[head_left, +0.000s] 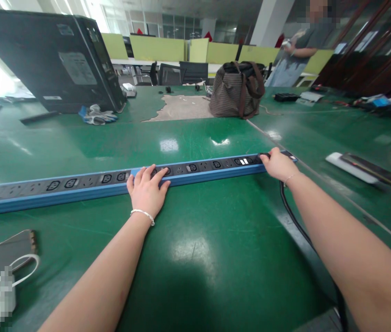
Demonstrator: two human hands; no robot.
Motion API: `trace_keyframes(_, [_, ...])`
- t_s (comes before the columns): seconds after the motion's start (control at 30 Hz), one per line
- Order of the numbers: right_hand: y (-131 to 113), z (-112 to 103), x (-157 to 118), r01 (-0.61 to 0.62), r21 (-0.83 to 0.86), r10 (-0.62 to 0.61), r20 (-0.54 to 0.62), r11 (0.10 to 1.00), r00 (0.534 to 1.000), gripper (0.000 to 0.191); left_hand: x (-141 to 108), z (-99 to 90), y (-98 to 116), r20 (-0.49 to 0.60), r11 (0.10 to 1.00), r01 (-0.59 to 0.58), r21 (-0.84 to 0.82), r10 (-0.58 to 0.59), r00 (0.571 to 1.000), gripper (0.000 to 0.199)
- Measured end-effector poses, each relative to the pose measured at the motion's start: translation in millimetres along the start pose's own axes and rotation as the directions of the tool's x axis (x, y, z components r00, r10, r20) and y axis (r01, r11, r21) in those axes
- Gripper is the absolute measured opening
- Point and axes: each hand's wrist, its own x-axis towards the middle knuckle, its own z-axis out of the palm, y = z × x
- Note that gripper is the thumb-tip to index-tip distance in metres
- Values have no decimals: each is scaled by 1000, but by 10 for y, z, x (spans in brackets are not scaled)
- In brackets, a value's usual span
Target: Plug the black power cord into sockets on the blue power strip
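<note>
A long blue power strip with a black face and rows of sockets lies across the green table. My left hand rests on its middle part, fingers spread over the sockets and the blue edge. Near the strip's right end is my right hand, its fingers closed on a black plug at the face of the strip. A black cable runs down from beneath my right hand toward the lower right.
Behind the strip are a black computer case, gloves and a brown bag. A white and dark bar lies to the right, a phone at lower left. A person stands beyond the table.
</note>
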Motion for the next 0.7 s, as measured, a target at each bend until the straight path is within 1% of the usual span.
trace_keyframes(0.1, [14, -3, 35, 5, -8, -4, 36, 1000, 999, 51, 0, 3, 0, 2, 1000, 3, 3, -3, 1000, 39])
trace_keyframes(0.3, [-24, -50, 76, 52, -148, -35, 116, 988, 993, 53, 3, -1, 10, 10, 1000, 16, 0, -16, 1000, 39])
trace_keyframes(0.43, [-21, -45, 196, 64, -185, -37, 146, 981, 989, 54, 2, 2, 9, 7, 1000, 18, 3, -18, 1000, 39])
trace_keyframes(0.5, [-44, -79, 289, 88, -217, -44, 199, 972, 979, 54, 0, 8, 5, 2, 1000, 14, 2, -14, 1000, 39])
trace_keyframes(0.57, [-80, -129, 366, 114, -260, -37, 282, 959, 959, 52, -1, 14, 2, -1, 1000, 8, 0, -8, 1000, 39])
trace_keyframes(0.63, [-103, -160, 391, 128, -295, -23, 337, 947, 941, 49, -2, 17, 0, -6, 1000, 4, -3, -4, 1000, 38])
trace_keyframes(0.7, [-91, -144, 357, 120, -298, -24, 309, 947, 951, 49, -4, 18, 0, -12, 1000, 3, -5, -3, 1000, 38])
